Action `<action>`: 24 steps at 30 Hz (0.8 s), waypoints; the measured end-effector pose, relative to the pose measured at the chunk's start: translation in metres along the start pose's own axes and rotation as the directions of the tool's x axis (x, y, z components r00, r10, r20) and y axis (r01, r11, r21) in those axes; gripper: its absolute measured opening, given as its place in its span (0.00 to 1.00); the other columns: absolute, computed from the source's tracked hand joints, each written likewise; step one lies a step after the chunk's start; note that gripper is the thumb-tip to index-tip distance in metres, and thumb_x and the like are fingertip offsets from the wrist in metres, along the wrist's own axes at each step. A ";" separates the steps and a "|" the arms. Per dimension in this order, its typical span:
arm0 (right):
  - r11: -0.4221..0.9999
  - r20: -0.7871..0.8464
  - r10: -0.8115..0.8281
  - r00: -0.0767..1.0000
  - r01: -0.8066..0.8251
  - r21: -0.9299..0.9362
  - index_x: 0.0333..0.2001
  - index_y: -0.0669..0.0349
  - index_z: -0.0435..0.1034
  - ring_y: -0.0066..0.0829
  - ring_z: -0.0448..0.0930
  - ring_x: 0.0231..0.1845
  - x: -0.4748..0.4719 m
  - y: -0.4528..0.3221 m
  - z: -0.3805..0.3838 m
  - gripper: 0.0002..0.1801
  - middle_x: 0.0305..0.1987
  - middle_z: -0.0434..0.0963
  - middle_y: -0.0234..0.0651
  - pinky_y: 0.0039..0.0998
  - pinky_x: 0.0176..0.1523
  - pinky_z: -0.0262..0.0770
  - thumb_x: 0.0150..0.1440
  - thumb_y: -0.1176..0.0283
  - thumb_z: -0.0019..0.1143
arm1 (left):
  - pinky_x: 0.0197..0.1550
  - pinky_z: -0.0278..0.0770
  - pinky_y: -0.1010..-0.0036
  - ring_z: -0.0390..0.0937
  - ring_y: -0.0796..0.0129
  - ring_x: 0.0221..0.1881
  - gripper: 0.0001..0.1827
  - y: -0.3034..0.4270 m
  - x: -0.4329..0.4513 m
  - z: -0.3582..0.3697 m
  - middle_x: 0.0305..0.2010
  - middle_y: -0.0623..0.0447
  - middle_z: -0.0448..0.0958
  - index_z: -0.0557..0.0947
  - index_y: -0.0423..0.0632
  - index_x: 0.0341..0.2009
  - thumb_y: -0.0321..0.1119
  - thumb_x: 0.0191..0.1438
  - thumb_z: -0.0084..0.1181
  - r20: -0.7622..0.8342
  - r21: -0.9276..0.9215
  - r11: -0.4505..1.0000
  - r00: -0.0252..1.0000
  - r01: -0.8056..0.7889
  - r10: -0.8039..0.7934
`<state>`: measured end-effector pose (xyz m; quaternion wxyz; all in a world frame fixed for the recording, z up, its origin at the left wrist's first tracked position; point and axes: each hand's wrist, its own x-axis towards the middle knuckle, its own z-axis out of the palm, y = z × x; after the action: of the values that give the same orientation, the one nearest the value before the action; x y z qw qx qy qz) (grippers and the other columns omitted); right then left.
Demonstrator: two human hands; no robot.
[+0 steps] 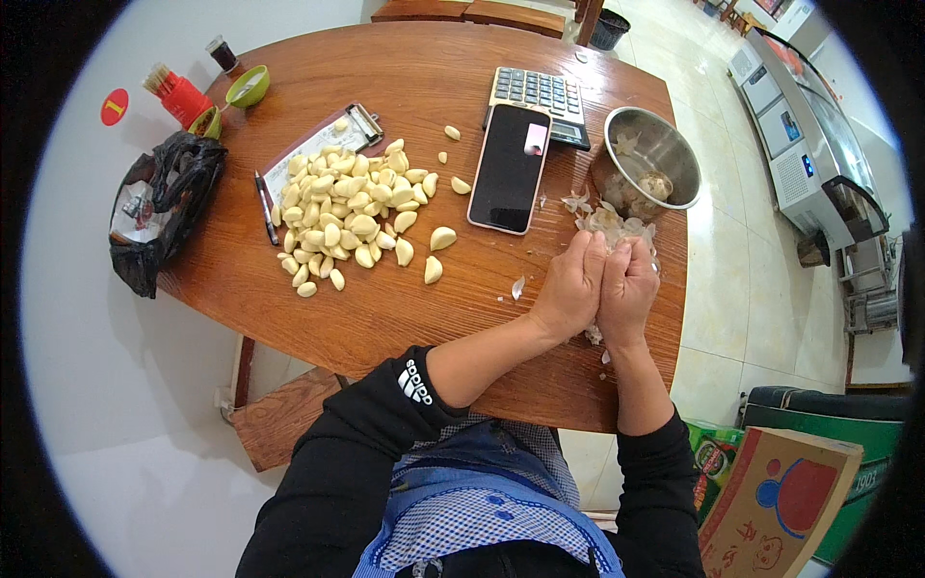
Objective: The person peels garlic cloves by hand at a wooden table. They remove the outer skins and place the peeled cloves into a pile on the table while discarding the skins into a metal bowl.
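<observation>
My left hand (pixel 574 285) and my right hand (pixel 627 282) are pressed together, fingers curled, over the right side of the wooden table (pixel 405 318). Whatever may be between them is hidden. Papery garlic skins (pixel 611 220) lie just beyond my knuckles, and a loose flake (pixel 518 287) is left of my left hand. Behind the skins, a steel pot (pixel 690 162) holds a garlic bulb (pixel 655 186) and more skins. A large heap of peeled garlic cloves (pixel 347 206) covers the table's left part, partly over a clipboard (pixel 325 141), with several single cloves (pixel 443 238) to its right.
A smartphone (pixel 509 170) rests partly on a calculator (pixel 538 90). A pen (pixel 266 209) lies left of the heap. Farther left are a black plastic bag (pixel 184 173), green bowls (pixel 248 87), a red toothpick holder (pixel 177 97) and a glass jar (pixel 222 54). A cardboard box (pixel 780 498) stands lower right.
</observation>
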<state>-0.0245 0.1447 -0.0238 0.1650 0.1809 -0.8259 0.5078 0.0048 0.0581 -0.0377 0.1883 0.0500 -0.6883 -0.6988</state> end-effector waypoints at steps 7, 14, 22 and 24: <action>1.000 -0.013 -0.003 1.000 0.003 0.019 0.29 0.63 0.65 0.26 0.68 0.19 -0.002 0.004 0.002 0.10 0.18 0.68 0.41 0.30 0.26 0.67 0.61 0.70 0.45 | 0.35 0.70 0.59 0.73 0.42 0.31 0.18 -0.009 0.002 0.005 0.28 0.34 0.73 0.70 0.39 0.36 0.43 0.66 0.37 -0.068 -0.079 0.997 0.998 -0.012 0.006; 0.929 0.130 0.160 0.979 -0.194 0.316 0.31 0.64 0.65 0.22 0.68 0.26 0.002 0.009 0.003 0.13 0.24 0.70 0.32 0.26 0.32 0.68 0.63 0.65 0.47 | 0.31 0.71 0.55 0.75 0.36 0.32 0.17 0.000 0.005 -0.003 0.27 0.34 0.75 0.66 0.41 0.36 0.44 0.66 0.39 0.024 0.035 0.998 0.998 -0.061 0.060; 0.972 0.104 0.031 0.994 -0.055 0.230 0.40 0.63 0.63 0.21 0.68 0.32 -0.003 0.006 0.003 0.10 0.31 0.69 0.33 0.25 0.38 0.68 0.66 0.69 0.36 | 0.28 0.70 0.54 0.75 0.38 0.30 0.15 0.009 0.004 -0.007 0.26 0.35 0.74 0.66 0.42 0.35 0.42 0.66 0.40 0.004 0.158 0.977 0.989 -0.144 0.145; 0.980 0.093 0.025 0.995 -0.042 0.195 0.41 0.64 0.63 0.21 0.69 0.33 -0.004 0.005 0.001 0.10 0.32 0.69 0.34 0.25 0.39 0.69 0.66 0.68 0.35 | 0.27 0.70 0.54 0.75 0.38 0.29 0.14 0.006 0.006 -0.007 0.24 0.35 0.73 0.67 0.42 0.35 0.41 0.66 0.39 -0.030 0.149 0.973 0.982 -0.179 0.185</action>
<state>-0.0238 0.1460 -0.0301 0.1004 0.2050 -0.7813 0.5809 0.0028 0.0500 -0.0308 0.2622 0.0155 -0.7350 -0.6252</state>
